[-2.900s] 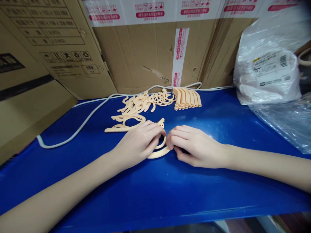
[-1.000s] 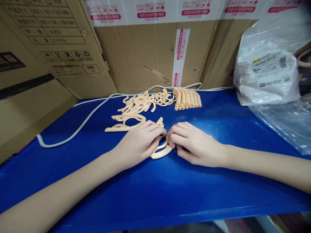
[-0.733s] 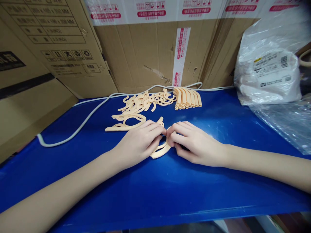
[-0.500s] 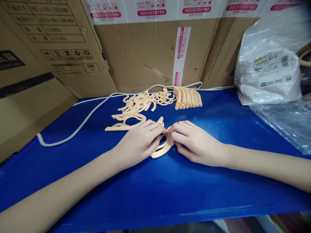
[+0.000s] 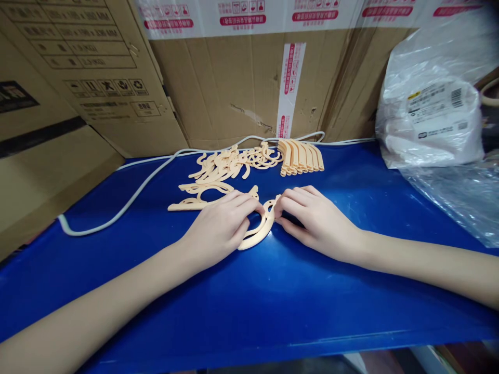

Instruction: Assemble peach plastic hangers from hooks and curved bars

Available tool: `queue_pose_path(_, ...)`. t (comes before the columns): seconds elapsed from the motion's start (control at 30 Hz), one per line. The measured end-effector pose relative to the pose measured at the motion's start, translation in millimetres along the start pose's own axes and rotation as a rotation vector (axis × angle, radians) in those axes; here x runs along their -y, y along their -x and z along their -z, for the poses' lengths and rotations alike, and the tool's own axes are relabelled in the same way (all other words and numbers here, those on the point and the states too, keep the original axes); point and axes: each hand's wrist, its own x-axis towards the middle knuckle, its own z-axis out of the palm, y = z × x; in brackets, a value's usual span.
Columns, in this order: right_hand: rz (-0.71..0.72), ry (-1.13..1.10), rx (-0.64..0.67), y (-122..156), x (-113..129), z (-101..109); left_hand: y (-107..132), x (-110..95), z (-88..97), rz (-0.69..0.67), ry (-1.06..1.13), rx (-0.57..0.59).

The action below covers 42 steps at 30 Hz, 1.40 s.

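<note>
A beige plastic folding hanger (image 5: 259, 236) with curved arms lies between my hands on the blue table. My left hand (image 5: 220, 226) has its fingers closed on the hanger's left side, covering part of it. From the right, my right hand (image 5: 314, 223) pinches the top end near the small hole, thumb below and fingers curled over. Just beyond my left hand are more folded hanger pieces (image 5: 187, 206), partly hidden by that hand.
Farther back lie a loose heap of curved beige hanger parts (image 5: 222, 165) and a neat row of hanger arms (image 5: 301, 158). A white cable (image 5: 134, 200) runs behind them along cardboard boxes (image 5: 234, 83). A plastic-wrapped package (image 5: 432, 122) sits at the back right.
The hanger has shifted slightly left and more of its top end shows. My right hand has moved up a little, its grip now at that end. My left hand moved slightly left.
</note>
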Motion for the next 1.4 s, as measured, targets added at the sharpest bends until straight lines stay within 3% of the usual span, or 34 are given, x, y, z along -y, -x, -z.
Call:
queue_pose_path(0.27,-0.118,-0.028,0.010,-1,2,0,0,7,-2.2,-0.019,0.050,-0.078)
queue_pose_path(0.37,-0.137,-0.057,0.015,-2,3,2,1,7,-1.7,-0.049,0.083,-0.050)
queue_pose_path(0.77,-0.121,-0.090,0.069,-2,0,1,1,4,0.3,-0.067,0.142,0.035)
queue_pose_path(1.0,-0.073,-0.151,0.102,-3,-1,0,2,-3,-2.7,-0.047,0.084,0.028)
queue_pose_path(1.4,-0.045,-0.191,0.046,-2,-2,-3,2,-6,0.5,-0.017,-0.016,0.050)
